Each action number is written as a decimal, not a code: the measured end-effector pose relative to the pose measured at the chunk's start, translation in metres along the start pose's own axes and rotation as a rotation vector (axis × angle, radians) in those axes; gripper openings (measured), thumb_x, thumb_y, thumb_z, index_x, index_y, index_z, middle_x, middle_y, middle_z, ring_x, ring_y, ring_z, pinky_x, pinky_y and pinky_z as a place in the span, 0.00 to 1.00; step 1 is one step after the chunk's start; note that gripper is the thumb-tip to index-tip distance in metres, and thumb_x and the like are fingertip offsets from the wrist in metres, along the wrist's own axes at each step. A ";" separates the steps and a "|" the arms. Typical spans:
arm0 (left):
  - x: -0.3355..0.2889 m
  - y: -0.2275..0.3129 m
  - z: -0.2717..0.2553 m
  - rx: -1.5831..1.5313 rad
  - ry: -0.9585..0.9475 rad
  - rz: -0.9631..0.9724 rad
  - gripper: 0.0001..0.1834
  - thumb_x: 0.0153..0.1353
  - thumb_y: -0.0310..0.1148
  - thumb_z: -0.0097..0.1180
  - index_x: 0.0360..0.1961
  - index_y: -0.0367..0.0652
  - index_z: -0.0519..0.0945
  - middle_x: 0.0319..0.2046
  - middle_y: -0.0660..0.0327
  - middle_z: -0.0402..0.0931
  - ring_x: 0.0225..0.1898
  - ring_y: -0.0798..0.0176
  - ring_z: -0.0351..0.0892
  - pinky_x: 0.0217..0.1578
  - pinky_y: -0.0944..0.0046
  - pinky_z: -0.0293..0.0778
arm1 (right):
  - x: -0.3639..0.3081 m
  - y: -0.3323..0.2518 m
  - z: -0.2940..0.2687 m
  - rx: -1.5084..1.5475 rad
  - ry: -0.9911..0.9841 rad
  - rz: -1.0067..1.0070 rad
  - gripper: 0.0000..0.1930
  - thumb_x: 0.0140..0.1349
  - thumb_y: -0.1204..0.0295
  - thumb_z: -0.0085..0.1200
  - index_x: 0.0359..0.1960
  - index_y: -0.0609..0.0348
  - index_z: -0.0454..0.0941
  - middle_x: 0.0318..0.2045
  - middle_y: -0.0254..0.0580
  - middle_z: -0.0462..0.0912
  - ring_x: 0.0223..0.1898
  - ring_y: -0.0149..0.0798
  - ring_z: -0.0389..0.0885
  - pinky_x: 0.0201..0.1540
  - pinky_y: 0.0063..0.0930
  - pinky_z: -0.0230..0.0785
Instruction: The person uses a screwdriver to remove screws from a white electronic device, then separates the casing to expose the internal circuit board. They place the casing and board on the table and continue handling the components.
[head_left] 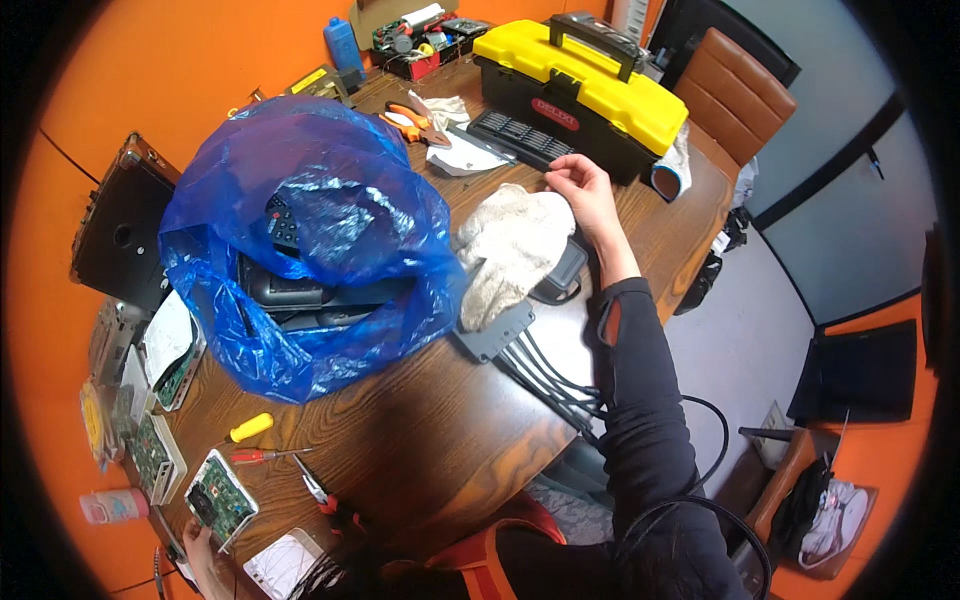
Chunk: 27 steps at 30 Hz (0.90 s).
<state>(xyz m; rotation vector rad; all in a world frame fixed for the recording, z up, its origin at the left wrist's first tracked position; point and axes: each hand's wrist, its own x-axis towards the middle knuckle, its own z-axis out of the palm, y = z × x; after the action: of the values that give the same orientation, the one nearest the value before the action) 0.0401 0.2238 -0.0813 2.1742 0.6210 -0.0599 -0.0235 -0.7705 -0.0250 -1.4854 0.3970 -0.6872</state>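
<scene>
My left hand (203,560) is at the lower left, its fingers closed on the lower edge of a green circuit board (232,510) in a white housing; part of that hand is out of sight. My right arm reaches far across the table. Thumb and fingers of my right hand (588,195) are pinched together beside the end of a black slotted tray (515,140); anything small between them is too hard to make out. A whitish cloth glove (515,250) lies just left of that wrist, partly over a grey box with black cables (500,335).
A blue plastic bag (310,180) of electronics fills the table's middle left. Behind stands a yellow-lidded toolbox (580,85), with orange-handled pliers (412,122) nearby. A yellow-handled screwdriver (250,428), a red screwdriver (255,456) and red-handled pliers (325,493) lie in front.
</scene>
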 end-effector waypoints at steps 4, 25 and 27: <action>-0.031 0.072 0.014 0.265 0.175 0.270 0.16 0.60 0.22 0.50 0.50 0.34 0.72 0.39 0.57 0.73 0.36 0.67 0.73 0.35 0.68 0.69 | 0.010 -0.003 0.001 -0.085 -0.088 0.005 0.07 0.54 0.81 0.57 0.35 0.61 0.75 0.26 0.30 0.78 0.27 0.21 0.76 0.31 0.13 0.68; -0.332 0.615 0.523 1.662 -0.869 1.493 0.19 0.56 0.22 0.46 0.50 0.26 0.73 0.60 0.42 0.61 0.57 0.47 0.68 0.57 0.60 0.64 | 0.020 -0.002 0.014 -0.245 -0.037 -0.119 0.03 0.55 0.82 0.55 0.31 0.64 0.75 0.23 0.37 0.82 0.29 0.28 0.83 0.33 0.18 0.74; -0.322 0.594 0.532 1.560 -0.747 1.483 0.19 0.57 0.22 0.43 0.49 0.22 0.71 0.61 0.43 0.60 0.56 0.46 0.69 0.57 0.61 0.65 | 0.020 -0.002 0.013 -0.262 -0.044 -0.106 0.03 0.55 0.82 0.55 0.30 0.64 0.75 0.23 0.37 0.82 0.29 0.27 0.83 0.33 0.18 0.74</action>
<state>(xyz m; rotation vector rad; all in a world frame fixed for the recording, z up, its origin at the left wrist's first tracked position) 0.1172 -0.6145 0.0949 2.9551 -2.1228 -0.6605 -0.0002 -0.7735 -0.0191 -1.7772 0.3872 -0.7048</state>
